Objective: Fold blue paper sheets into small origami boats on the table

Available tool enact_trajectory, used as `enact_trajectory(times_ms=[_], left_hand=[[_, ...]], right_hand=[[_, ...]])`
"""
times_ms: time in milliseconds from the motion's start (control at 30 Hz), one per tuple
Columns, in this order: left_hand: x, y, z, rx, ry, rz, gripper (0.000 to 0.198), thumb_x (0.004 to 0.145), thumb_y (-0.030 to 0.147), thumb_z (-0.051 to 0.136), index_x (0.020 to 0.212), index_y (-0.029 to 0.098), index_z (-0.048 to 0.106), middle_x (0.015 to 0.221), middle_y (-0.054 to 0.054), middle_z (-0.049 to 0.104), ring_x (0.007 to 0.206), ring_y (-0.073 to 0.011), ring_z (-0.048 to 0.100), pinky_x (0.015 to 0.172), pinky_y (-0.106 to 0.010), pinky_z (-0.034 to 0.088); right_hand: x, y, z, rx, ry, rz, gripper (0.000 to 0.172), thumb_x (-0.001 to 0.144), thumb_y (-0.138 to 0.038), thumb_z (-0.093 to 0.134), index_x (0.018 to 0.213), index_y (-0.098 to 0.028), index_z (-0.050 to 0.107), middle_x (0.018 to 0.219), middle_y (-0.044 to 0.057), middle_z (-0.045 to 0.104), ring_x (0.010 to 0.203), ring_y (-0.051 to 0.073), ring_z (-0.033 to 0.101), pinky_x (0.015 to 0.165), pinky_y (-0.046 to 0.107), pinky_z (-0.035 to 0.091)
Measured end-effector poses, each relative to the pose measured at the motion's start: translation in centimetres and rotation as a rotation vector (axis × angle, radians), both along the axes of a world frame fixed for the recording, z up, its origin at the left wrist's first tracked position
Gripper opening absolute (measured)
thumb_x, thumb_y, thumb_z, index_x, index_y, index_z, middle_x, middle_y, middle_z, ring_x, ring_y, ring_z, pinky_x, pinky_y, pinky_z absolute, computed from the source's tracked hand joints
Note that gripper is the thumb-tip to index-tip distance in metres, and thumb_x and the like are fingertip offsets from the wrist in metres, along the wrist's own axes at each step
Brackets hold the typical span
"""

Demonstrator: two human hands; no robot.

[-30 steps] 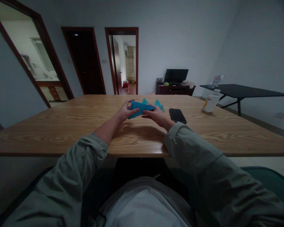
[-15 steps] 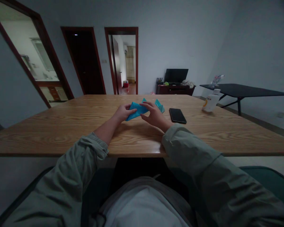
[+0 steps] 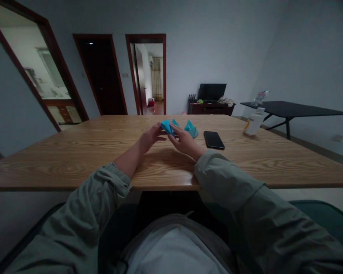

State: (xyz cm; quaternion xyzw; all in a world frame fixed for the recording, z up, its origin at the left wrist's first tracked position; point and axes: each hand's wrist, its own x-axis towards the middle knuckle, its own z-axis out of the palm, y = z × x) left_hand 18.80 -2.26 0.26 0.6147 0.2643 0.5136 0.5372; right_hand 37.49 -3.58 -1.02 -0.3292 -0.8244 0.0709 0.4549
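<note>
A folded piece of blue paper (image 3: 166, 126) is between my two hands, above the middle of the wooden table. My right hand (image 3: 184, 141) grips its right side, thumb below and fingers over it. At its left edge, my left hand (image 3: 151, 139) touches the paper with the upper fingers, while the lower fingers stretch out under it. Just beyond my right hand stands another folded blue paper piece (image 3: 191, 129). A further blue tip (image 3: 175, 122) shows behind my right fingers; the rest of it is hidden.
A black phone (image 3: 213, 140) lies on the wooden table (image 3: 74, 160), right of my right hand. Farther right stands a white bottle (image 3: 254, 122). Beyond are a black table (image 3: 297, 109) and a monitor (image 3: 212, 91) on a dark cabinet.
The blue paper has been turned and now looks smaller and more pointed. My left fingers have shifted from a pinch on its left side to a looser, spread touch.
</note>
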Motion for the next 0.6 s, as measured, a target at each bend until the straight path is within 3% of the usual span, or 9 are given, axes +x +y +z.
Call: enact_trajectory(times_ms=[100, 233, 400, 500, 600], left_hand=[[0.7, -0.4, -0.1, 0.123, 0.121, 0.015, 0.053, 0.073, 0.05, 0.07, 0.116, 0.018, 0.066, 0.118, -0.01, 0.067, 0.102, -0.0241, 0.065, 0.073, -0.028, 0.052], [1.4, -0.1, -0.6, 0.203, 0.195, 0.125, 0.06, 0.068, 0.042, 0.076, 0.121, 0.017, 0.064, 0.121, -0.01, 0.067, 0.089, -0.0201, 0.065, 0.069, -0.027, 0.051], [1.4, 0.2, -0.9, 0.248, 0.226, 0.15, 0.057, 0.072, 0.037, 0.073, 0.124, 0.018, 0.061, 0.123, -0.011, 0.065, 0.079, -0.0164, 0.066, 0.063, -0.025, 0.051], [1.5, 0.0, -0.8, 0.284, 0.288, 0.187, 0.054, 0.073, 0.031, 0.07, 0.125, 0.019, 0.06, 0.119, -0.01, 0.066, 0.074, -0.0144, 0.065, 0.06, -0.024, 0.051], [1.6, -0.1, -0.8, 0.338, 0.321, 0.253, 0.047, 0.074, 0.024, 0.066, 0.121, 0.02, 0.062, 0.111, -0.007, 0.069, 0.081, -0.0169, 0.066, 0.068, -0.026, 0.053]], right_hand=[[0.0, -0.2, 0.2, -0.096, 0.064, 0.031, 0.052, 0.089, -0.034, 0.055, 0.138, -0.02, 0.051, 0.129, 0.011, 0.061, 0.115, 0.027, 0.06, 0.097, 0.04, 0.05], [-0.1, -0.4, 0.1, -0.219, 0.127, 0.046, 0.055, 0.086, -0.038, 0.058, 0.137, -0.019, 0.05, 0.108, 0.009, 0.07, 0.094, 0.024, 0.068, 0.081, 0.035, 0.056], [-0.3, -0.5, 0.2, -0.228, 0.108, 0.104, 0.052, 0.086, -0.032, 0.055, 0.137, -0.021, 0.048, 0.114, 0.008, 0.068, 0.086, 0.021, 0.069, 0.076, 0.032, 0.056], [-0.4, -0.3, 0.2, -0.171, 0.111, 0.056, 0.052, 0.085, -0.026, 0.053, 0.136, -0.021, 0.049, 0.121, 0.009, 0.065, 0.083, 0.018, 0.068, 0.078, 0.031, 0.055], [-0.4, 0.1, 0.1, -0.123, 0.1, -0.008, 0.052, 0.082, -0.021, 0.052, 0.134, -0.02, 0.051, 0.117, 0.008, 0.067, 0.081, 0.018, 0.066, 0.081, 0.033, 0.054]])
